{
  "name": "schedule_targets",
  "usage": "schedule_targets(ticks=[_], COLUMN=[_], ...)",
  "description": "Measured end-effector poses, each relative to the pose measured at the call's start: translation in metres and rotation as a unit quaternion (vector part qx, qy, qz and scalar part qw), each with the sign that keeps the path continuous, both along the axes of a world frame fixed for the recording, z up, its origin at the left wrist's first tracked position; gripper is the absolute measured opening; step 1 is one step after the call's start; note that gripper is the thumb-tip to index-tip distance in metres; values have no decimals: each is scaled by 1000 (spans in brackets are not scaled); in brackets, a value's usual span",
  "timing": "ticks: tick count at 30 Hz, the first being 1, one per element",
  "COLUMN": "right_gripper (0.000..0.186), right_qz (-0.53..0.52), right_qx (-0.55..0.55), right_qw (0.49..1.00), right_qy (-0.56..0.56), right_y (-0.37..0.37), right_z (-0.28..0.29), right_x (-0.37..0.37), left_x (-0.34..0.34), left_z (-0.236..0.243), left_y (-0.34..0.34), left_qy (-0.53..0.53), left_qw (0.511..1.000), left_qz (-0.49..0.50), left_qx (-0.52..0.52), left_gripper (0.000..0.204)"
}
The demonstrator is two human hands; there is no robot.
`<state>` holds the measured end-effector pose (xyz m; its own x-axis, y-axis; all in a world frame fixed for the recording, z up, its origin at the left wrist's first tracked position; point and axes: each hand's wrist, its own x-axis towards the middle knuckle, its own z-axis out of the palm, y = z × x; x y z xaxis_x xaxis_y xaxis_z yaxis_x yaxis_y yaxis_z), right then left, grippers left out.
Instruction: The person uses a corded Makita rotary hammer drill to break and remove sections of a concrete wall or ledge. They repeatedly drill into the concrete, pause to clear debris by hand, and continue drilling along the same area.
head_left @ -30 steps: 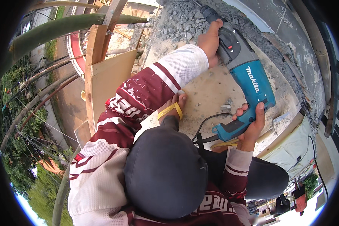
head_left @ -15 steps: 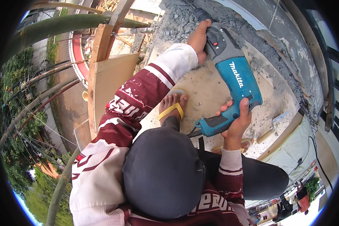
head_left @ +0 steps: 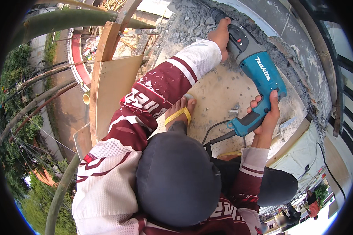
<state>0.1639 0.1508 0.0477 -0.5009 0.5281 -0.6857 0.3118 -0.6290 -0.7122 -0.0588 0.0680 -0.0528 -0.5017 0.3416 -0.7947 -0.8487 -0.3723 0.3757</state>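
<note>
A teal and grey rotary hammer drill (head_left: 259, 68) slants across the upper right, its chuck (head_left: 219, 15) toward the far side. My left hand (head_left: 220, 38) is closed on the drill's front end, just behind the chuck. Around the rear handle wraps my right hand (head_left: 268, 115), thumb up along the back of the grip. From the handle's lower end a dark power cord (head_left: 222, 137) runs back toward my knee. The bit reaches grey broken concrete rubble (head_left: 188, 25); its tip is hard to make out.
My foot in a yellow-strapped sandal (head_left: 180, 114) rests on a dusty board (head_left: 210, 100). Timber posts (head_left: 104, 51) and bamboo poles (head_left: 66, 21) stand at the left, with a lower ground beyond. A concrete wall (head_left: 302, 51) runs along the right. A trowel (head_left: 287, 124) lies near my right hand.
Both hands and the drill have shifted to the right, the rear handle also moving slightly away from me. The grip of each hand is unchanged, and more of the cord shows.
</note>
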Motion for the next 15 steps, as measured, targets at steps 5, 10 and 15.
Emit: schedule_targets(ticks=[5, 10, 15], right_gripper=[47, 46, 42], right_qz=[4, 7, 76], right_qx=[-3, -1, 27], right_qw=[1000, 1000, 996], right_qy=[8, 15, 49], right_y=[23, -3, -57], right_z=[-9, -2, -3], right_x=[-7, -18, -81], left_x=[-9, -18, -64], left_z=[-3, -9, -26], left_y=[9, -10, -64], left_qy=[-16, 0, 36], left_qw=[999, 1000, 990], left_qz=[4, 31, 120], left_qx=[-30, 2, 64], left_gripper=[55, 50, 50])
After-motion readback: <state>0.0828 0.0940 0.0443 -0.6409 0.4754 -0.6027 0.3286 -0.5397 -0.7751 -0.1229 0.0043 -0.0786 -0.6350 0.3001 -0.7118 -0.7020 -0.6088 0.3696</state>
